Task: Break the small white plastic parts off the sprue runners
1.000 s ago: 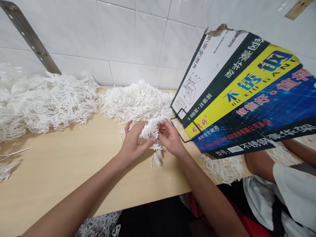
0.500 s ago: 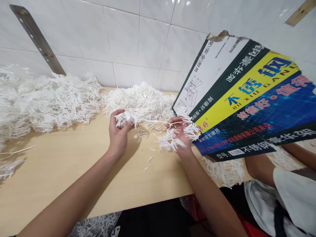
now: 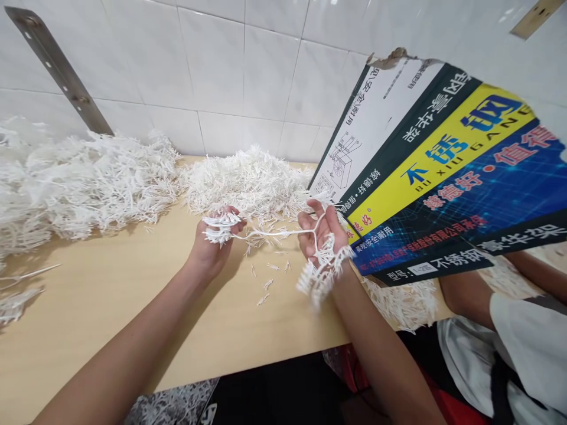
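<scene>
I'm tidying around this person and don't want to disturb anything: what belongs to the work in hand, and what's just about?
Seemingly in the work:
- white branched strand, stretched between left hand and right hand
- white heap behind the hands, similar material

Seemingly just about:
- printed cardboard
- metal bracket on the wall

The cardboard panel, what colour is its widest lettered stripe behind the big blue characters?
Yellow, on the cardboard panel; head view.
</scene>
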Demonstrator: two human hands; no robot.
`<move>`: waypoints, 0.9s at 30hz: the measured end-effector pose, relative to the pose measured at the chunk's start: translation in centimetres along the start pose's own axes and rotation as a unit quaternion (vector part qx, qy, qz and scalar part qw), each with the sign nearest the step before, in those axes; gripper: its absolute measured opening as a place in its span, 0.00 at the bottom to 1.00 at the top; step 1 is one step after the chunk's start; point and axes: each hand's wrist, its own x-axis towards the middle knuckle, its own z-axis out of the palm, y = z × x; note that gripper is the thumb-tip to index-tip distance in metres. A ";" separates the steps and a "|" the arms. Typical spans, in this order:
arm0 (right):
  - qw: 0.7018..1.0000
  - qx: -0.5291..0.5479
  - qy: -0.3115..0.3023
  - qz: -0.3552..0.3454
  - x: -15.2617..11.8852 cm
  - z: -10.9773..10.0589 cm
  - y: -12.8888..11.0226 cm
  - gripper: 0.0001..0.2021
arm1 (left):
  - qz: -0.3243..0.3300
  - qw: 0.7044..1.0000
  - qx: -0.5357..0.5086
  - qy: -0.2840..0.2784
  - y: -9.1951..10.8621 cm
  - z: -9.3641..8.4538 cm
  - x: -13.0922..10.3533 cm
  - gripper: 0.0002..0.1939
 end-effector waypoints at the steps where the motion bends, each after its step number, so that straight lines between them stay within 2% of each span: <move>1: 0.999 -0.008 -0.029 0.021 -0.2 0.3 0.1 0.25 | -0.011 1.000 -0.014 0.000 0.1 -0.1 0.0 0.04; 5: 0.982 -0.067 -0.143 0.103 -0.8 1.9 1.0 0.34 | -0.075 0.992 -0.105 -0.012 1.4 -0.6 0.0 0.11; 7: 0.956 -0.118 -0.231 0.139 -1.1 2.7 1.4 0.38 | -0.070 0.987 -0.135 -0.043 2.2 -1.3 -0.2 0.14; 8: 0.938 -0.164 -0.272 0.136 -1.3 3.0 1.6 0.38 | -0.055 0.986 -0.144 -0.062 2.5 -1.8 -0.3 0.16; 10: 0.905 -0.269 -0.318 0.086 -1.6 3.6 2.0 0.31 | -0.009 0.985 -0.148 -0.086 3.0 -3.0 -0.4 0.19; 13: 0.856 -0.416 -0.303 -0.044 -1.9 4.0 2.9 0.20 | 0.027 0.988 -0.128 -0.079 3.0 -4.8 -0.3 0.25; 14: 0.826 -0.468 -0.305 -0.076 -1.9 3.9 3.3 0.20 | 0.023 0.989 -0.123 -0.074 2.8 -5.2 -0.1 0.27; 16: 0.732 -0.591 -0.322 -0.111 -1.7 3.5 4.2 0.27 | -0.006 0.990 -0.119 -0.078 2.1 -5.6 0.1 0.29; 17: 0.679 -0.648 -0.326 -0.110 -1.4 3.2 4.7 0.32 | -0.034 0.988 -0.117 -0.090 1.6 -5.5 0.2 0.29; 18: 0.639 -0.695 -0.314 -0.099 -1.1 2.7 5.1 0.35 | -0.068 0.985 -0.111 -0.111 1.1 -5.2 0.2 0.29; 20: 0.593 -0.763 -0.245 -0.082 -0.2 1.7 5.6 0.35 | -0.148 0.971 -0.085 -0.168 0.1 -4.3 -0.2 0.27; 22: 0.582 -0.795 -0.140 -0.097 0.6 0.7 5.7 0.29 | -0.204 0.953 -0.050 -0.219 -0.5 -2.9 -0.8 0.20; 24: 0.609 -0.780 -0.051 -0.135 0.9 0.1 5.0 0.23 | -0.219 0.946 -0.023 -0.237 -0.7 -1.7 -1.3 0.14; 25: 0.640 -0.754 -0.023 -0.148 0.9 0.1 4.5 0.20 | -0.213 0.949 -0.017 -0.233 -0.7 -1.2 -1.5 0.11; 27: 0.731 -0.670 -0.024 -0.123 0.3 0.5 3.2 0.18 | -0.183 0.960 -0.018 -0.213 -0.1 -0.7 -1.5 0.09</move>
